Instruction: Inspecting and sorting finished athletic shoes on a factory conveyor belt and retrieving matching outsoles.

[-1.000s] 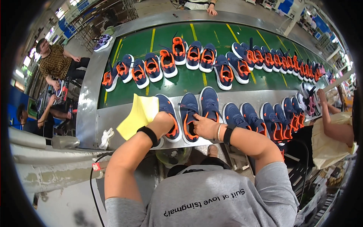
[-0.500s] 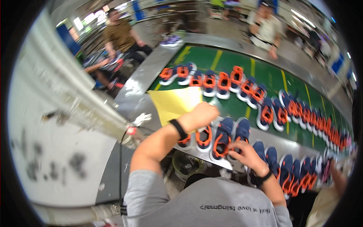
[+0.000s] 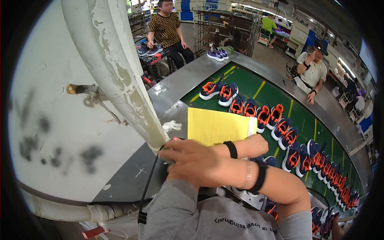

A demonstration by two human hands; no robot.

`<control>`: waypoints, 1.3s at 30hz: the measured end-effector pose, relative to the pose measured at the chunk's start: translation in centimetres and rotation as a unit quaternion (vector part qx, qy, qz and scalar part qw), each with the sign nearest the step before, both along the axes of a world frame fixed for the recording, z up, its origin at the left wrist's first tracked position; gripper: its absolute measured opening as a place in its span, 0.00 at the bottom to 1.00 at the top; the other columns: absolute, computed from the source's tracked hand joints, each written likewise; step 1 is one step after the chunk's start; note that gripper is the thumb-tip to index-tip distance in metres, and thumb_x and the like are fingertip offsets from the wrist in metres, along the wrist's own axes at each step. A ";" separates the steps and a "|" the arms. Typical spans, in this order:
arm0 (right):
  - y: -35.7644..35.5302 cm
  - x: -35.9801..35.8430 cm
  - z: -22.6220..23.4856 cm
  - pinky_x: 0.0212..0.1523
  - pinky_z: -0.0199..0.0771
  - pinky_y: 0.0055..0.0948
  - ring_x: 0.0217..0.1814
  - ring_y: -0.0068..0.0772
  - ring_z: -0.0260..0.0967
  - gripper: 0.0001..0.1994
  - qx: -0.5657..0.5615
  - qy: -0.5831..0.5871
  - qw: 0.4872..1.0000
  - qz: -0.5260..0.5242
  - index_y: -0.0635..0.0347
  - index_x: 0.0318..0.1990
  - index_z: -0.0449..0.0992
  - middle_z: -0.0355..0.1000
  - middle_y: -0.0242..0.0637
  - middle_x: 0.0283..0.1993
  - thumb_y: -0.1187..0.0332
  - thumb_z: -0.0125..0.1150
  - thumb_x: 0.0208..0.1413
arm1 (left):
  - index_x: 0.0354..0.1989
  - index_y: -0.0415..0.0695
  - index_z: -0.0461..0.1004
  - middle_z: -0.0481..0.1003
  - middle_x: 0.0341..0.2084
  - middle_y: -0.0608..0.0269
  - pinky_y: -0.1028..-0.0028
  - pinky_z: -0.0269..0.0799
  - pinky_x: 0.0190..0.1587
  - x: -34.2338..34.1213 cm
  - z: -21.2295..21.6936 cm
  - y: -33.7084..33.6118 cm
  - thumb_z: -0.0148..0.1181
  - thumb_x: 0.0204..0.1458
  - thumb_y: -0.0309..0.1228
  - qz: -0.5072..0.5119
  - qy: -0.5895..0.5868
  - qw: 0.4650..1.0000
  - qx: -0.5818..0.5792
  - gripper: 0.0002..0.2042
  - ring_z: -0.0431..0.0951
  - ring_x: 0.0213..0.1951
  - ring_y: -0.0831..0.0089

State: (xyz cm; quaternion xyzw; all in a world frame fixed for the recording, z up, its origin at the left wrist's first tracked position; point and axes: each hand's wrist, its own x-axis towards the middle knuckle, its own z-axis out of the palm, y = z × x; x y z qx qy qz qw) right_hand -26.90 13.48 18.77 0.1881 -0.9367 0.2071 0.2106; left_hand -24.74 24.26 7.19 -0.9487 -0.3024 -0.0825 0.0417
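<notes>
Yellow rectangular paper-like sheet (image 3: 218, 126) lies beyond and left of the curled left hand (image 3: 256, 146); right hand (image 3: 188, 160), blurred, is near a thin black cable (image 3: 149, 181). Either's grip: cannot tell. Crossed reach could crease the sheet or snag the cable.

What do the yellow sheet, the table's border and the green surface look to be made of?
Yellow sheet: probably matte paper or thin card, given its straight, crisp edges. Table border: apparently bare metal, grey with a satin shine and blurred bright reflections. Green surface: perhaps rubber or plastic, smooth-looking with yellow stripes; which one, the look leaves open.
</notes>
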 end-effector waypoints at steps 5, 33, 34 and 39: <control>-2.4 -5.7 -2.4 0.59 0.53 0.37 0.60 0.41 0.53 0.12 0.092 0.015 0.995 0.022 0.61 0.37 0.74 0.62 0.40 0.55 0.70 0.55 0.42 | 0.17 0.42 0.74 0.74 0.21 0.55 0.65 0.72 0.26 -0.5 -0.4 0.2 0.54 0.37 0.28 0.007 -0.020 1.000 -0.005 0.04 0.77 0.26 0.60; -4.6 6.3 -0.3 0.49 0.64 0.37 0.49 0.46 0.64 0.10 -0.140 -0.054 0.986 -0.071 0.64 0.37 0.72 0.68 0.44 0.43 0.68 0.52 0.52 | 0.22 0.40 0.74 0.74 0.23 0.52 0.66 0.72 0.24 5.2 3.8 -9.0 0.56 0.37 0.31 -0.077 -0.104 0.991 -0.036 0.07 0.76 0.24 0.58; -4.0 8.3 0.1 0.51 0.63 0.38 0.51 0.46 0.63 0.10 -0.121 -0.052 0.986 -0.104 0.64 0.38 0.73 0.68 0.45 0.45 0.68 0.53 0.51 | 0.25 0.41 0.74 0.74 0.25 0.53 0.67 0.72 0.25 5.4 4.0 -10.3 0.55 0.40 0.31 -0.026 -0.113 0.991 -0.068 0.08 0.76 0.25 0.59; -3.1 17.7 0.1 0.53 0.61 0.39 0.52 0.46 0.63 0.12 -0.110 -0.002 0.954 -0.278 0.63 0.41 0.74 0.68 0.46 0.47 0.71 0.56 0.46 | 0.35 0.43 0.71 0.73 0.30 0.62 0.69 0.72 0.33 2.9 2.4 -15.7 0.54 0.42 0.29 -0.059 -0.506 0.854 -0.104 0.10 0.76 0.31 0.65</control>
